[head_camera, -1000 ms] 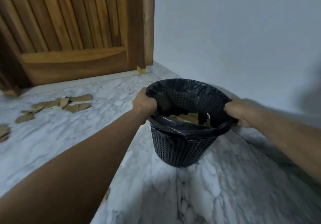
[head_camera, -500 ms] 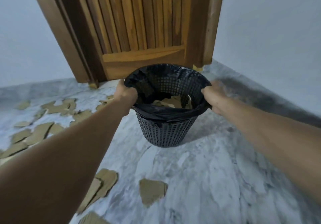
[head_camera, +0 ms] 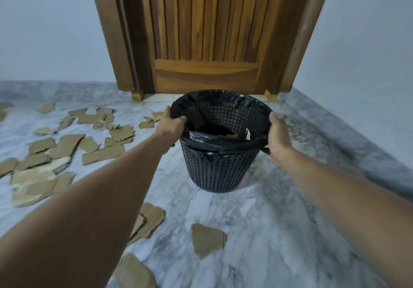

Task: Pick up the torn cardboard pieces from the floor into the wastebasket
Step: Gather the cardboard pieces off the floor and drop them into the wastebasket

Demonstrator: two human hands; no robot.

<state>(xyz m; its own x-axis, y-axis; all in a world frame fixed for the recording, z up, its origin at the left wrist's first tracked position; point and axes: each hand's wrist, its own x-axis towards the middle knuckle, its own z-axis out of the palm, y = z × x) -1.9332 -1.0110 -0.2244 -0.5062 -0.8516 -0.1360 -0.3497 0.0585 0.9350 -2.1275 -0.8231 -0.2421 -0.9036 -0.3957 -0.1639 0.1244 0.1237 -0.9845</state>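
A black mesh wastebasket (head_camera: 218,169) with a black liner stands on the marble floor in front of the door. A few cardboard bits show inside it. My left hand (head_camera: 172,123) grips its left rim and my right hand (head_camera: 277,135) grips its right rim. Several torn brown cardboard pieces (head_camera: 67,147) lie scattered over the floor to the left. One piece (head_camera: 206,239) lies in front of the basket, another (head_camera: 148,220) beside my left forearm, and a corrugated piece (head_camera: 134,273) sits at the bottom edge.
A wooden slatted door (head_camera: 207,33) in its frame stands right behind the basket. Pale walls meet the grey marble floor (head_camera: 279,220) on the left and right, with the right wall's skirting running close to my right arm.
The view has swung left, and the basket, held in both hands, now sits centred before the door. More cardboard pieces have come into view on the left.
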